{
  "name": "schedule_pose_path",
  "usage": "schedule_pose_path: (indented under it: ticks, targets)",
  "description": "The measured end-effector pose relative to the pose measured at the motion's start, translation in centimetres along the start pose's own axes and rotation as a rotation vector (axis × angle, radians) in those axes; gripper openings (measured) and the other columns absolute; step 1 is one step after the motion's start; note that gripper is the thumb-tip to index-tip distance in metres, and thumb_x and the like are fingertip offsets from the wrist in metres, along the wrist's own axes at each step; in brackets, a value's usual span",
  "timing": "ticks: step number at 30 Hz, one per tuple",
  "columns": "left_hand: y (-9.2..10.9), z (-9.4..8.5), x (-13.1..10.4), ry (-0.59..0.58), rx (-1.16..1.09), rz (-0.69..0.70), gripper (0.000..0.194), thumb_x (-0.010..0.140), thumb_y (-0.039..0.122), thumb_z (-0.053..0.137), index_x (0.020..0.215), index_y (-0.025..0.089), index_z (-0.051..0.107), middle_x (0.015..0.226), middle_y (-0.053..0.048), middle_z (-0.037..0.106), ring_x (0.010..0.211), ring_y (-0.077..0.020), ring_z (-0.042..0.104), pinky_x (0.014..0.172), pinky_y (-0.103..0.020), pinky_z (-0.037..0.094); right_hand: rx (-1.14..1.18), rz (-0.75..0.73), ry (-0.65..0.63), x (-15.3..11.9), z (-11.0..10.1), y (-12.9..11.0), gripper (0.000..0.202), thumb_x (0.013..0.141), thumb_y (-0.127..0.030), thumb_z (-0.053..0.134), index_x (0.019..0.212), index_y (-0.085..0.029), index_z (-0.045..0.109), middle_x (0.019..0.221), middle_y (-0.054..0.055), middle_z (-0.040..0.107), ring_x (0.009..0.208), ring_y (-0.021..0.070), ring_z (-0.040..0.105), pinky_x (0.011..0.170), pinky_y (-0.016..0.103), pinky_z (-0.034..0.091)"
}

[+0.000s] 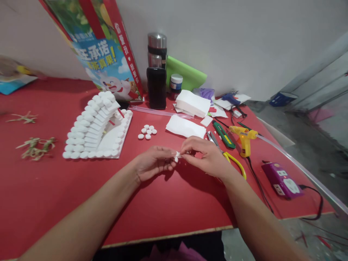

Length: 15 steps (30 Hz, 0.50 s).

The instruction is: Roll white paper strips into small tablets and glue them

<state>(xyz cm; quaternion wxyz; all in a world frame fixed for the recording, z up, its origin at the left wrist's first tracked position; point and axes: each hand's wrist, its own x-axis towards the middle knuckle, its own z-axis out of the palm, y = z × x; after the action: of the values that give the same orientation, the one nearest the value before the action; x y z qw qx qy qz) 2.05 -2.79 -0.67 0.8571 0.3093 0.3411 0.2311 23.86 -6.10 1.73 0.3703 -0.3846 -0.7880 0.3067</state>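
Near the middle of the red table, my left hand (pixel 156 163) pinches a small white piece (pixel 177 156) between thumb and fingers. From the other side my right hand (pixel 202 154) has its fingertips closed on the same white piece. Behind my hands lie a folded white sheet (pixel 186 126) and several round white discs (pixel 148 131). To the left stands a white model (pixel 95 127) with stair-like steps, edged with white discs. Scissors (pixel 235 163) with yellow handles lie partly under my right forearm.
A yellow glue gun (pixel 244 139), a green cutter (pixel 223 135) and a purple power socket (pixel 282 180) are on the right. A black phone (pixel 157 88) stands upright before a flask (pixel 157 45). Dried knotted strips (pixel 38 148) lie far left. The table's front edge (pixel 168 237) is near.
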Motion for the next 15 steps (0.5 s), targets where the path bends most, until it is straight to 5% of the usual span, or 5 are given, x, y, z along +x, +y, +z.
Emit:
schedule_pose_path:
  ticks: [6,15]
  targets:
    - [0.04,0.05,0.14,0.025,-0.037,-0.037,0.009,0.080,0.010,0.073,0.081,0.004,0.079,0.070,-0.011,0.068,0.061,-0.0118,0.064,0.057,-0.018,0.056,-0.011,-0.049,-0.103,-0.03,-0.55,-0.27,0.017,0.095,-0.018,0.069,0.110,-0.024,0.070,0.107,0.007,0.069,0.101,0.0209,0.066,0.090,0.037,0.055]
    - [-0.03,-0.15,0.14,0.012,0.009,-0.024,0.010,0.079,0.013,0.074,0.075,0.003,0.076,0.070,-0.010,0.067,0.059,-0.0126,0.063,0.053,-0.020,0.054,-0.073,-0.111,-0.033,-0.16,-0.13,0.01,0.013,0.097,-0.014,0.063,0.102,-0.022,0.072,0.099,0.007,0.071,0.089,0.0182,0.068,0.081,0.033,0.056]
